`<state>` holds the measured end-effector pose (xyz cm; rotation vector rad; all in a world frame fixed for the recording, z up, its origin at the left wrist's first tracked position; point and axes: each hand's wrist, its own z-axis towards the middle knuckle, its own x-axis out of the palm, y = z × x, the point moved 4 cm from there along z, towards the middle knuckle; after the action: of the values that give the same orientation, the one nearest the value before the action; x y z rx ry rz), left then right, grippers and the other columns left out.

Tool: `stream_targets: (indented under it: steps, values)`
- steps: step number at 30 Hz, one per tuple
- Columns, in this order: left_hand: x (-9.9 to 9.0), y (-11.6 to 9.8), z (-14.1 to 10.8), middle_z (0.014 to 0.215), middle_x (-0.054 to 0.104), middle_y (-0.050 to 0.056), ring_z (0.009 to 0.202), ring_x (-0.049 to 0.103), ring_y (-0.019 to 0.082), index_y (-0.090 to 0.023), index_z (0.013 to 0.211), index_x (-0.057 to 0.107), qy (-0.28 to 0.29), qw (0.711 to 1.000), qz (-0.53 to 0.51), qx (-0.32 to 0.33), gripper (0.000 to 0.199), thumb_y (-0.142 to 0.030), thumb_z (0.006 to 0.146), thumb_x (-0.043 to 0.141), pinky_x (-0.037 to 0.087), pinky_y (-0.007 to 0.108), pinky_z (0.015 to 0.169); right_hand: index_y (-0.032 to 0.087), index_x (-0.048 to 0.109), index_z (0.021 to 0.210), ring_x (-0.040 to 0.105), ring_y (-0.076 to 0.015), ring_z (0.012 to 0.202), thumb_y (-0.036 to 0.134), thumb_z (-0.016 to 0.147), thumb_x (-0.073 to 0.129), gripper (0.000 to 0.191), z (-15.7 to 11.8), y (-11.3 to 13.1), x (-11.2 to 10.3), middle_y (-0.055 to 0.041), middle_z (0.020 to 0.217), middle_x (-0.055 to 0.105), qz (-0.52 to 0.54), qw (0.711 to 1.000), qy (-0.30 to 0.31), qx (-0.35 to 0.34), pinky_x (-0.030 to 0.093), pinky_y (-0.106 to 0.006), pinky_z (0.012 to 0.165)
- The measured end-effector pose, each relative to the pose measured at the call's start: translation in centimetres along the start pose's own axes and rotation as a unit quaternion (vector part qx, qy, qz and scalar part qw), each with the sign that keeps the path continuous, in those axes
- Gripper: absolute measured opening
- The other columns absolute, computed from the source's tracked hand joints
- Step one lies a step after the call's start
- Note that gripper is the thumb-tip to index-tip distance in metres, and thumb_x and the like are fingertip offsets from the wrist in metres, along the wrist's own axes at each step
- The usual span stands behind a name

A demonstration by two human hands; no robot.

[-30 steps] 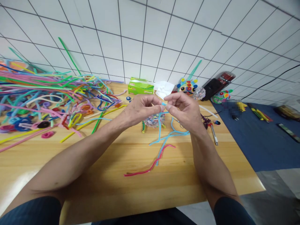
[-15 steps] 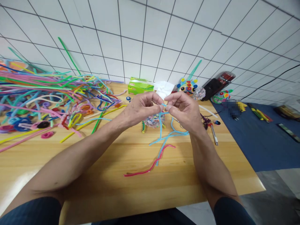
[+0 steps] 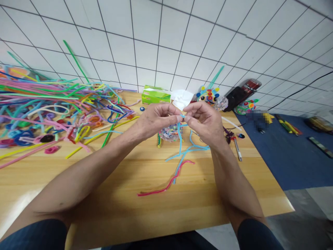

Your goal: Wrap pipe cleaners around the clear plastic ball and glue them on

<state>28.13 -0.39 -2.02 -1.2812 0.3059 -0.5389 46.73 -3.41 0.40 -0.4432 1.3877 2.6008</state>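
A light blue pipe cleaner [image 3: 180, 140] is pinched between my two hands above the middle of the table, one end dangling down. My left hand [image 3: 159, 119] grips it between thumb and forefinger. Close beside it, my right hand [image 3: 203, 119] pinches the same pipe cleaner, fingertips nearly touching the left ones. On the wood below lie more light blue pipe cleaners [image 3: 191, 150], crossing one another. A wavy red pipe cleaner [image 3: 166, 189] rests across the end of one of them. Behind my hands sits a clear bag or ball of coloured bits [image 3: 170, 133], partly hidden.
A big heap of coloured pipe cleaners [image 3: 52, 100] covers the table's left. Along the wall stand a green tissue box [image 3: 156, 95], a decorated figure [image 3: 208, 95] and a dark red-topped bottle [image 3: 244, 91]. A pen [image 3: 237, 149] lies on the right; pliers [image 3: 286, 125] are beyond on blue cloth.
The dangling end of the blue pipe cleaner has swung slightly to the right. The bent piece at my fingertips is drawn in tighter; both hands stay almost in place.
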Motion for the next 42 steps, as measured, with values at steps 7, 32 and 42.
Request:
stream_targets:
  steps: [7,32,42]
  values:
    - [-0.01,-0.22,0.02,0.073,0.078,0.003,0.058,0.066,0.012,-0.017,0.088,0.084,-0.001,1.000,-0.004,0.004,0.041,-0.054,0.079,0.101,0.054,0.024,0.055,0.030,0.076,0.102,0.068,-0.0181,0.075,0.035,0.093,0.084,0.013,-0.08,0.07,0.03,0.0020,0.082,0.068,-0.006,1.000,-0.003,0.002,0.062,-0.039,0.071]
    - [-0.18,0.16,0.21,0.075,0.079,0.002,0.061,0.065,0.011,-0.016,0.090,0.084,0.006,1.000,-0.008,-0.011,0.038,-0.048,0.077,0.102,0.053,0.024,0.059,0.029,0.076,0.103,0.067,-0.0163,0.075,0.036,0.091,0.084,0.017,-0.03,0.01,-0.06,0.0029,0.082,0.069,-0.023,1.000,-0.005,0.010,0.063,-0.037,0.073]
    - [-0.17,0.19,0.31,0.072,0.076,0.002,0.060,0.065,0.012,-0.016,0.089,0.081,0.022,1.000,-0.013,-0.015,0.046,-0.055,0.077,0.102,0.052,0.024,0.057,0.029,0.075,0.102,0.067,-0.0169,0.075,0.036,0.090,0.084,0.017,0.08,-0.04,0.03,0.0024,0.082,0.069,-0.017,1.000,-0.001,0.016,0.062,-0.037,0.072]
